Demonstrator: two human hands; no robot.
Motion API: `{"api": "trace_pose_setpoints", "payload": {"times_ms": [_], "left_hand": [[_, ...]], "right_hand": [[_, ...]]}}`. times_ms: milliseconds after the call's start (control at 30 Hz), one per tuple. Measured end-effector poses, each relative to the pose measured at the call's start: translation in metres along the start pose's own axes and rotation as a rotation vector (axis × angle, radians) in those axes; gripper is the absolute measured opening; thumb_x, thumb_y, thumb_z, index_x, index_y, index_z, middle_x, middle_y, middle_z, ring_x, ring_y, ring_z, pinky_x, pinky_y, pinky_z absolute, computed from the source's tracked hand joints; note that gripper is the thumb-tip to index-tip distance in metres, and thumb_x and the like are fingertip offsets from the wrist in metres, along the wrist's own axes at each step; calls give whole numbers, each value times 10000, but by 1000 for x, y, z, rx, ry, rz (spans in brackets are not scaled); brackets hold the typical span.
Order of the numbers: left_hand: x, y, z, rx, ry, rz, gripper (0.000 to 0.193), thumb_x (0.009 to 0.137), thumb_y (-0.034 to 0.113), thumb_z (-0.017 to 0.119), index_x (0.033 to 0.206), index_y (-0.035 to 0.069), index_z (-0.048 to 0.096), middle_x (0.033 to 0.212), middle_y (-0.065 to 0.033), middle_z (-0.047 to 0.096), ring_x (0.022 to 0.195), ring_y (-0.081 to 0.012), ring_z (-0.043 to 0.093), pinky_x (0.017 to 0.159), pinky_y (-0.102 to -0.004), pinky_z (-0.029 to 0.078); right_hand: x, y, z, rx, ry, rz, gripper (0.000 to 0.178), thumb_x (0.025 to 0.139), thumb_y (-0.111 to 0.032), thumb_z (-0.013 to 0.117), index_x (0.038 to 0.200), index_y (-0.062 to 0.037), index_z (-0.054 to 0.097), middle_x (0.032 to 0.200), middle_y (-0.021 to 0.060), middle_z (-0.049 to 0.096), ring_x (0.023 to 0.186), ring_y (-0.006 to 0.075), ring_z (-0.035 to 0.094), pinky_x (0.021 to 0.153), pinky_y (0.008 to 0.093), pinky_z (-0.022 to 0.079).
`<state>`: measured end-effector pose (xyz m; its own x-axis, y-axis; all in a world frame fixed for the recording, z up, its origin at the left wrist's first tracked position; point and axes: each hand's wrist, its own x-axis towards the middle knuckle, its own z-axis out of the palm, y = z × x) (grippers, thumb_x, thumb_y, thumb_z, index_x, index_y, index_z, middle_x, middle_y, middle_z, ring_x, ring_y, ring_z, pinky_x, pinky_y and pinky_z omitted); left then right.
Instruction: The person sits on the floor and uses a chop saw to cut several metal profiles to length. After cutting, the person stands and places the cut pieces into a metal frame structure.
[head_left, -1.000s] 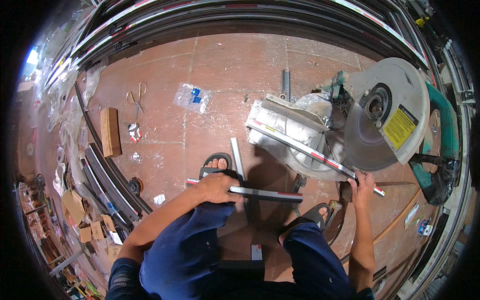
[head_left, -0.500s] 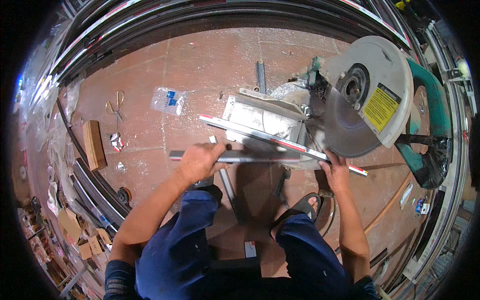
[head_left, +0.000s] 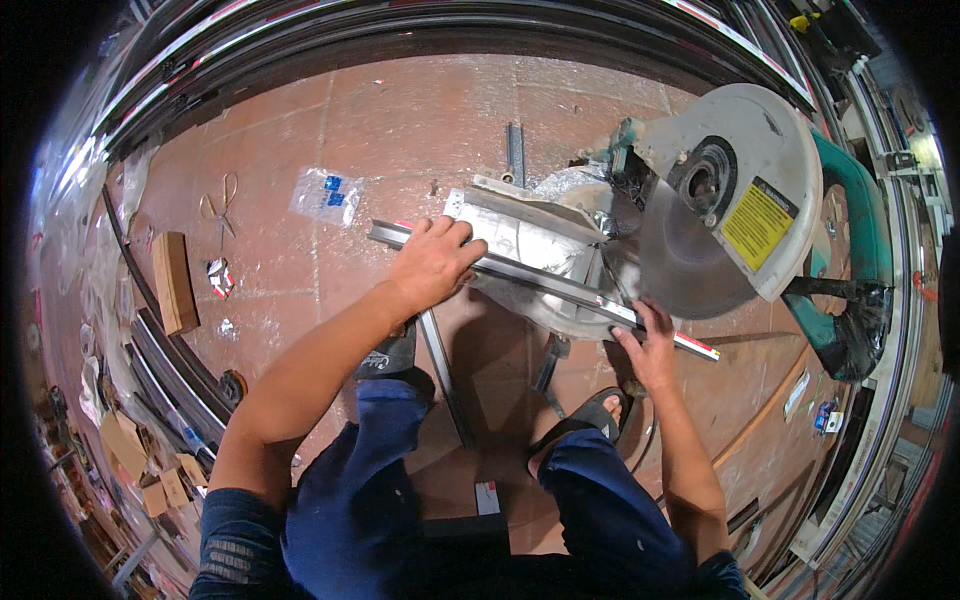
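Observation:
A long silver metal profile (head_left: pixel 560 286) with red-and-white film strips lies slantwise across the metal base (head_left: pixel 520 238) of a mitre saw. A second profile seems to lie along it, though the two are hard to tell apart. My left hand (head_left: pixel 435 262) is closed over the profiles near their left end. Further right, my right hand (head_left: pixel 648 345) grips the profile between thumb and fingers, close below the saw's round blade (head_left: pixel 690 255). The blade stands to the right of the base under a pale guard (head_left: pixel 765 130) with a yellow label; a green handle (head_left: pixel 862 215) adjoins it.
Scissors (head_left: pixel 220 208), a clear plastic bag (head_left: pixel 328 195) and a wooden block (head_left: pixel 175 283) lie on the reddish floor. Long profiles (head_left: pixel 450 30) are stacked along the far side. Another metal strip (head_left: pixel 443 375) lies between my feet. Cardboard pieces (head_left: pixel 125 445) sit at left.
My left hand has moved up and away from me, bringing its separate profile up against the one on the saw base. My right hand has shifted slightly left along with the profile.

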<state>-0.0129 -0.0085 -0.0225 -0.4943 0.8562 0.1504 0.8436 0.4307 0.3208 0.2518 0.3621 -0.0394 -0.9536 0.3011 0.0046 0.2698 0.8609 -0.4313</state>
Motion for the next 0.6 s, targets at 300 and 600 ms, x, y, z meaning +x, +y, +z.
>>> {"api": "trace_pose_setpoints", "payload": {"times_ms": [300,600], "left_hand": [[5,13,41,92,170,21,331,812,272,820,1110,168,719,1003,-62,630,945,-253,648,863,-475,465],[-30,16,1,-30,466,-294,683,779,420,905,1322,73,679,1242,-150,654,1183,-331,635,1021,-519,461]], "right_hand": [[17,-37,22,314,-52,-11,537,885,-185,849,1350,13,669,1440,215,605,1384,401,547,1200,454,398],[19,-36,23,243,-29,13,436,902,-204,829,1230,38,675,1356,200,619,1307,392,574,1160,448,420]]}}
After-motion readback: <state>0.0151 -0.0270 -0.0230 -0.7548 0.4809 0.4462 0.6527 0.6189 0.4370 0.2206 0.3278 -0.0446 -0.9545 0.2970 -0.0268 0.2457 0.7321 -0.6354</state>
